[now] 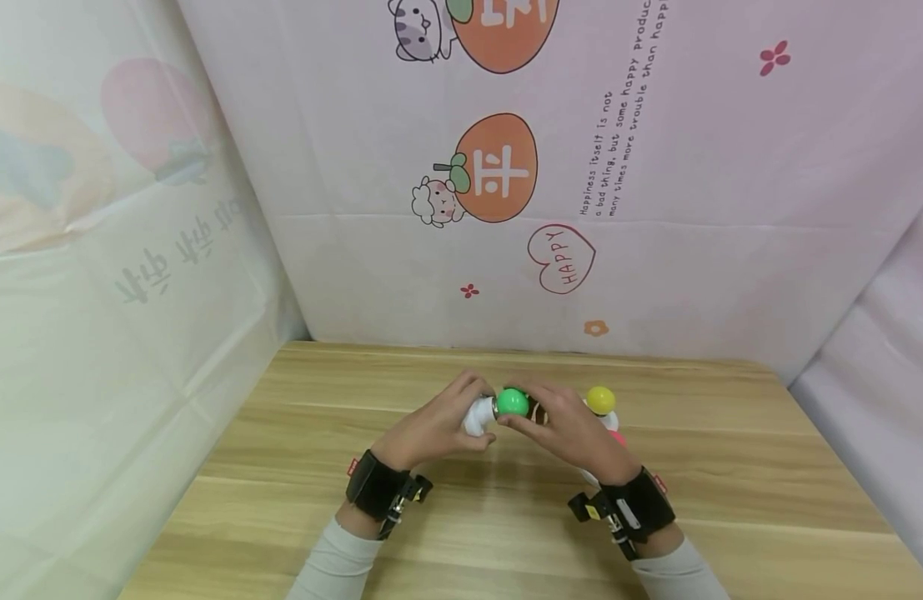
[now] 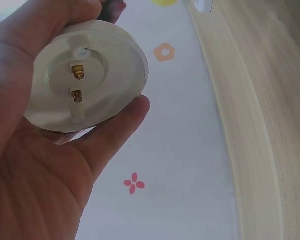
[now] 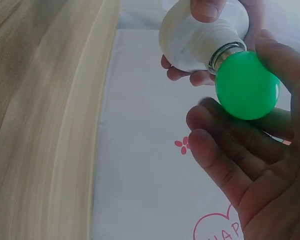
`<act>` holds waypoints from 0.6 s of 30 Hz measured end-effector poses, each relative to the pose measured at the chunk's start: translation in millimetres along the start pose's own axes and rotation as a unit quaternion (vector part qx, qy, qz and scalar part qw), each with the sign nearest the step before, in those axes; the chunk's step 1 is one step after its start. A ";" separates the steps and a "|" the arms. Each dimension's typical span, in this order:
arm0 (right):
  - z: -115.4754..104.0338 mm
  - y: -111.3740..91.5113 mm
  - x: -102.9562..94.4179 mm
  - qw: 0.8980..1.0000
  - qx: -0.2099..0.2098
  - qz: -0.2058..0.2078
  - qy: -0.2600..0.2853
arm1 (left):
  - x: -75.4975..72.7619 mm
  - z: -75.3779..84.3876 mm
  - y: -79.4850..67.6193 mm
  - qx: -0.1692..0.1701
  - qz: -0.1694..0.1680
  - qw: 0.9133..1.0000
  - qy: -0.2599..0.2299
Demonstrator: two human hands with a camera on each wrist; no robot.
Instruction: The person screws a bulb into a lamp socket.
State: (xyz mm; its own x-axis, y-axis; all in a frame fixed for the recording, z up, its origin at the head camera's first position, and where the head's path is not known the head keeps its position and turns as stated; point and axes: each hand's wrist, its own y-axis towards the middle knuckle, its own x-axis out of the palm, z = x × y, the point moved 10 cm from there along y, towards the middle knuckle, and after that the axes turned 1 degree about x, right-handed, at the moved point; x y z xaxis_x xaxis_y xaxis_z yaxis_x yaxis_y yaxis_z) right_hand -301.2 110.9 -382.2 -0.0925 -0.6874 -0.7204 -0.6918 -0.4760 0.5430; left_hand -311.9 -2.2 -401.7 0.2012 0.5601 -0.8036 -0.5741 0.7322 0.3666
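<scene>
My left hand (image 1: 431, 429) grips a white lamp socket (image 1: 478, 417) around its round base, lifted above the table. In the left wrist view the base's underside faces the camera, with two brass contacts (image 2: 78, 73) in its recess. A green light bulb (image 3: 247, 87) sits at the socket's mouth, a strip of its metal cap showing between them. My right hand (image 1: 577, 427) holds the bulb between thumb and fingers. How deep the cap sits inside the socket (image 3: 190, 37) is hidden.
Right of my right hand a yellow bulb (image 1: 601, 400) stands at a white socket (image 1: 611, 421) on the wooden table (image 1: 318, 467). A pink item (image 1: 619, 437) lies partly hidden behind the forearm. Printed cloth (image 1: 371, 275) hangs behind the table, with more cloth at both sides.
</scene>
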 end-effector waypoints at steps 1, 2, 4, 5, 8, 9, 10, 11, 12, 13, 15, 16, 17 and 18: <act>-0.1 -0.1 0.0 1.000 -0.001 0.000 -0.002 | 0.0 -0.1 -0.1 -0.001 0.000 1.000 0.002; -0.3 -0.2 -0.1 1.000 -0.003 -0.001 -0.005 | -0.1 -0.2 -0.2 -0.002 0.000 1.000 0.003; -1.1 -0.1 0.0 1.000 -0.008 -0.001 -0.005 | -0.4 0.1 -0.2 -0.002 0.000 1.000 0.004; -1.7 0.1 0.0 1.000 -0.011 -0.001 -0.002 | -0.6 0.2 -0.2 -0.001 0.001 1.000 0.005; -5.0 0.8 -0.2 1.000 -0.026 0.001 0.008 | -0.8 0.6 0.1 0.000 0.003 1.000 0.003; -6.2 1.0 -0.3 0.999 -0.031 0.001 0.011 | -1.0 0.6 0.3 0.001 0.004 1.000 0.001; -7.4 1.2 -0.5 0.999 -0.036 0.002 0.013 | -1.3 0.3 0.3 0.000 0.005 1.000 0.000; -8.2 1.2 -0.5 0.999 -0.040 0.002 0.013 | -1.5 0.1 0.2 0.000 0.006 1.000 -0.001; -8.9 1.3 -0.3 0.999 -0.043 0.002 0.014 | -1.7 -0.1 0.2 -0.001 0.007 1.000 -0.002; -9.4 1.4 -0.2 0.999 -0.045 0.002 0.014 | -2.0 -0.2 0.1 -0.001 0.007 1.000 -0.003; -9.2 1.2 0.1 0.999 -0.045 0.000 0.016 | -2.1 -0.8 -0.1 -0.001 0.008 1.000 -0.004; -9.0 1.2 0.1 0.999 -0.044 -0.002 0.015 | -2.2 -1.1 -0.1 -0.002 0.008 1.000 -0.004; -8.9 1.2 0.0 0.999 -0.044 -0.002 0.013 | -1.9 -1.4 -0.1 -0.002 0.008 1.000 -0.004; -9.1 1.2 -0.3 0.999 -0.044 -0.002 0.012 | -1.6 -1.6 -0.1 -0.002 0.007 1.000 -0.004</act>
State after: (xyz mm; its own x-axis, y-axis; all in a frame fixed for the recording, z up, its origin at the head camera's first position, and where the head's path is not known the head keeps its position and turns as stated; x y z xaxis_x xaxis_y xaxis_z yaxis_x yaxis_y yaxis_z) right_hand -295.4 105.5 -377.4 -0.0722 -0.6983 -0.7122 -0.6265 -0.5238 0.5772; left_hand -313.4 -3.8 -401.2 0.1993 0.5739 -0.7943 -0.5797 0.7225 0.3767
